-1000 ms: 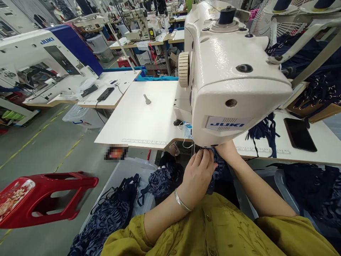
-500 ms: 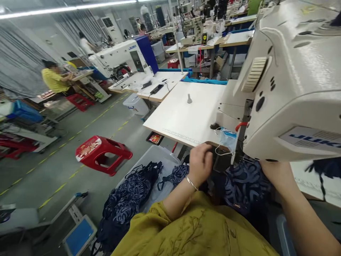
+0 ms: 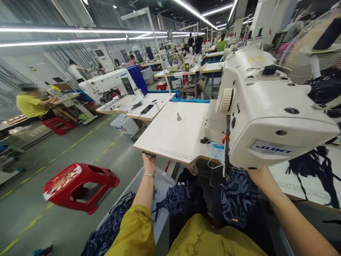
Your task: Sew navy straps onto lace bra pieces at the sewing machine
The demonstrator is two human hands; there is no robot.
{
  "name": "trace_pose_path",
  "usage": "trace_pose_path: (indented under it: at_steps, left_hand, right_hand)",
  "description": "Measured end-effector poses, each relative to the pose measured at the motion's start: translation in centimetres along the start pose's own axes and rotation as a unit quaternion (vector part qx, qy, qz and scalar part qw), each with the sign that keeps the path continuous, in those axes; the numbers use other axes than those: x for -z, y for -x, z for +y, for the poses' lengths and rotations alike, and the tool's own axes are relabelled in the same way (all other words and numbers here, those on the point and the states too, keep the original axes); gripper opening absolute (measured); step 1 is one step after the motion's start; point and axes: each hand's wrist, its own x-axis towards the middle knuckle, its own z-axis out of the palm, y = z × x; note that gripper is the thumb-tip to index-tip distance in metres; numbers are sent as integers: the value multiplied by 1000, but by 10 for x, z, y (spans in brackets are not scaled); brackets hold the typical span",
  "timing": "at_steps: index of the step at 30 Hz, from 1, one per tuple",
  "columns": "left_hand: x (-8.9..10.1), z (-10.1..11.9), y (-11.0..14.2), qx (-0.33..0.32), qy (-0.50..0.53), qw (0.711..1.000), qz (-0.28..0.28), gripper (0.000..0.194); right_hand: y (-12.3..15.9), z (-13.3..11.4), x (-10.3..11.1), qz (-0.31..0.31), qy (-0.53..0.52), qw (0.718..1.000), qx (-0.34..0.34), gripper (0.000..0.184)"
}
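Observation:
My left hand point(image 3: 149, 164), with a bracelet at its wrist, reaches to the table's front left edge. Its fingers close around the rim of a small dark tray point(image 3: 149, 154) just under the tabletop. My right hand point(image 3: 257, 175) rests on a navy patterned lace garment point(image 3: 237, 197) below the sewing machine head point(image 3: 271, 117). The machine hides its fingers. The garment hangs from the needle area toward my lap. More navy lace garments point(image 3: 183, 195) lie between my arms, by a clear plastic bin point(image 3: 161, 222).
The white tabletop point(image 3: 170, 131) carries a small grey piece point(image 3: 179, 116) and a blue face mask point(image 3: 217, 151). A red stool point(image 3: 82, 186) stands at left. Dark straps point(image 3: 314, 170) lie at right, and a fan point(image 3: 301, 46) stands behind. Another person point(image 3: 30, 103) sits far left.
My left hand has moved from near the needle, left and away from me, to the small tray under the table edge. My right hand stays by the garment. The view has tilted up.

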Motion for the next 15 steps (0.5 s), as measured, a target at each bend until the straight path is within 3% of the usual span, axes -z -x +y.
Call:
trace_pose_path:
  at_steps: [4, 9, 12, 15]
  left_hand:
    - [-16, 3, -9, -2, -10, 998, -63, 35]
    - [-9, 4, 12, 26, -119, 979, -165, 35]
    - [-10, -16, 59, 72, -212, 926, -305, 34]
    - [-20, -44, 125, 68, -256, 836, -480, 43]
  right_hand:
    - [1, -2, 0, -29, -3, 999, 21, 34]
    - [1, -11, 1, -17, -34, 999, -5, 36]
    - [3, -13, 2, -2, -50, 997, -54, 30]
    - [13, -17, 0, 10, -55, 991, -124, 24]
